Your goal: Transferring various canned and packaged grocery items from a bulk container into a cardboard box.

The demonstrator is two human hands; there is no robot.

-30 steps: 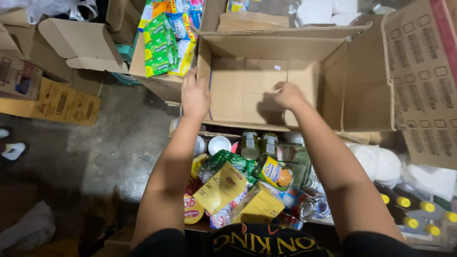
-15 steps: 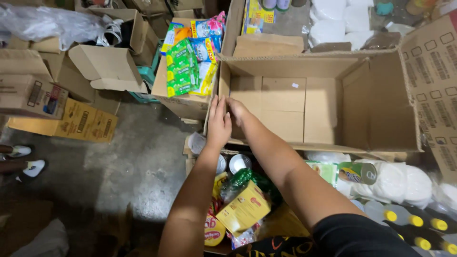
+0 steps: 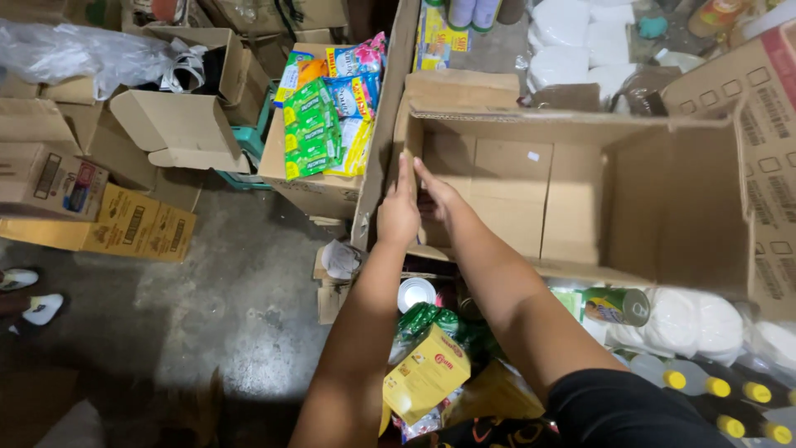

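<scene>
A large open cardboard box [image 3: 580,191] lies on its side ahead of me, nothing inside it. My left hand [image 3: 400,214] rests flat on the box's left wall, fingers straight and pointing away from me. Right beside it, my right hand [image 3: 437,199] reaches just inside the box and touches the same wall from within. Neither hand holds any loose item. Under my forearms lies a heap of groceries: a yellow carton [image 3: 427,373], green packets [image 3: 431,319] and a tin can [image 3: 618,305].
A carton of colourful sachet strips [image 3: 327,108] stands left of the box. Further left are an open small box [image 3: 178,124] and a yellow carton [image 3: 133,224] on the concrete floor [image 3: 232,307]. Yellow-capped bottles [image 3: 713,386] and white bags [image 3: 688,319] lie at right. Another person's shoes [image 3: 25,290] show at far left.
My hands moved from spread apart inside the box to close together at its left wall. The view shifted, so the box now sits further right.
</scene>
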